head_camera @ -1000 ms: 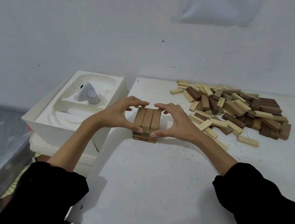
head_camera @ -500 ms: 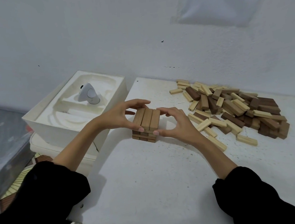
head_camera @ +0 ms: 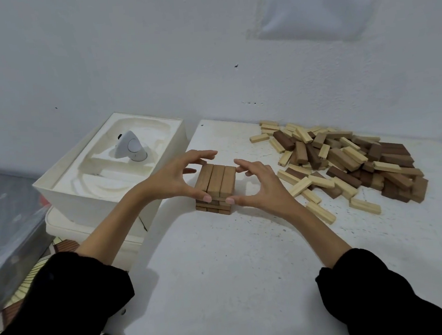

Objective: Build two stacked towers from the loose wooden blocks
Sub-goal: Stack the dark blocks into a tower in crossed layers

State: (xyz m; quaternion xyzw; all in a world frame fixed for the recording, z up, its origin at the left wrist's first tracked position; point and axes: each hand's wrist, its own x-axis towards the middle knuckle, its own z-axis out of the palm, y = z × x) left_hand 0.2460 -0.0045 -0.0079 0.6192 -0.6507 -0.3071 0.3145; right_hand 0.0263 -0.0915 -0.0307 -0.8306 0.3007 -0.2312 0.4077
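Note:
A short tower of mid-brown wooden blocks (head_camera: 217,179) stands on the white table (head_camera: 224,274), three blocks side by side on top of crossed lower layers. My left hand (head_camera: 173,181) curves round its left side, thumb on the near end and fingers at the far end. My right hand (head_camera: 261,183) mirrors it on the right side, with its thumb at the near right corner and its index finger at the far right corner. To the right lies the loose pile of pale, mid-brown and dark blocks (head_camera: 347,161).
A white box (head_camera: 83,195) with a moulded insert and a small grey-white device (head_camera: 130,148) stands just left of the table, on a white bin. The wall runs close behind the table. A few pale blocks (head_camera: 320,212) lie near my right forearm.
Both hands stay cupped round the tower. Their fingers have drawn in from above the top layer to its far end, and the thumbs remain at the near end.

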